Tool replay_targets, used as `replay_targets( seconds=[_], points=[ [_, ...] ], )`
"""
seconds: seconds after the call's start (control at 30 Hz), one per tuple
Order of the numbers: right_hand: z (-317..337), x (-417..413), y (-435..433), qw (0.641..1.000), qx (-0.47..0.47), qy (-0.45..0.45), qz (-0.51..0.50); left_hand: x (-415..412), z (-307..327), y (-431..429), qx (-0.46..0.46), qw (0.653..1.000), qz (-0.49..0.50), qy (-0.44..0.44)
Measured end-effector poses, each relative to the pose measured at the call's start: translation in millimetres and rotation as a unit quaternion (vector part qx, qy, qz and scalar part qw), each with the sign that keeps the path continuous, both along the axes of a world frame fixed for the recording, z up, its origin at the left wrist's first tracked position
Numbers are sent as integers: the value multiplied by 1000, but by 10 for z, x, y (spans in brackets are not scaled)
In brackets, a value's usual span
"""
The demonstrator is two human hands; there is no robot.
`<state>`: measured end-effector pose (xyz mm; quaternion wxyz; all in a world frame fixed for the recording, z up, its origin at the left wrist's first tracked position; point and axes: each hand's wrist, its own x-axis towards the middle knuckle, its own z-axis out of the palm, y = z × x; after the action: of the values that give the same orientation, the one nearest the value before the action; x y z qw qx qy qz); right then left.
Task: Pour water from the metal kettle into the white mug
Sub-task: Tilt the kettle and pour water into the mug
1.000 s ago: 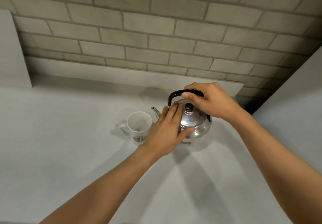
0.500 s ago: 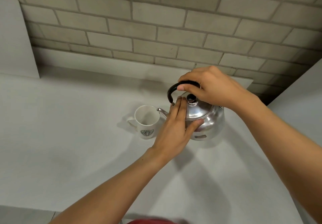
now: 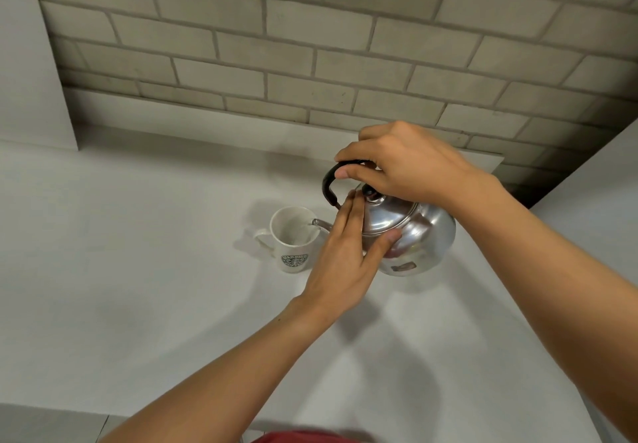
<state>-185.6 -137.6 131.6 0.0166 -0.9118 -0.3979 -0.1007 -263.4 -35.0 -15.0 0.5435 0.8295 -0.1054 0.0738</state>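
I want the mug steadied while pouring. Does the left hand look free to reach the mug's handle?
Probably yes. The left hand lies flat on the kettle lid, holding nothing, and the mug stands just to its left, handle unobstructed on the far side. Letting go would leave the lid unsupported.

Both forearms were bare from the lower frame edge up to the wrists, with no sleeve, watch or band on either. The left hand [image 3: 345,256] had no ring on its fingers, and its nails were short and unpainted. The right hand [image 3: 404,163], in the upper right of centre, was likewise without rings, its thumbnail short and plain. At the bottom edge, just right of centre, a strip of red clothing [image 3: 303,437] showed.
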Motion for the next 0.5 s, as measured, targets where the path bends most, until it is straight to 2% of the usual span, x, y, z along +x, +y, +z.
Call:
replay_targets(
  seconds=[0.5],
  points=[
    [113,-11,138,999,-43,0,2,-2,26,-7,-50,999,8,7]
  ],
)
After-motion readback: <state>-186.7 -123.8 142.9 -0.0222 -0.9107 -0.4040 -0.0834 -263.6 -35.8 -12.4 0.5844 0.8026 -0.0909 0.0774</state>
